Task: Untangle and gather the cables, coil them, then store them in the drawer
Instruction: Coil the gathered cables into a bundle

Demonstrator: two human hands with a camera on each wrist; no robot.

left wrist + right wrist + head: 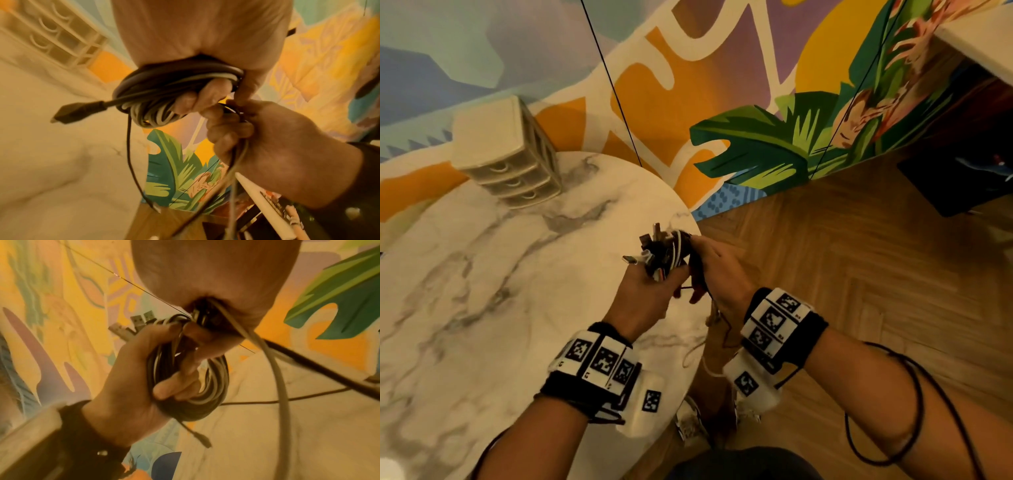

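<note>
— Marbled round surface [482, 291] against a painted wall, with a small drawer unit [506, 154] at its far edge. Where are the cables?

— Coiled cables [667, 255] sit above the surface's right edge, gripped by the left hand [643, 294]. Right hand [719, 270] pinches loose strands beside it, touching.

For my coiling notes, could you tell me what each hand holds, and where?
The left hand grips the coiled cables around the loops; the right hand pinches the loose strands trailing from them.
</note>
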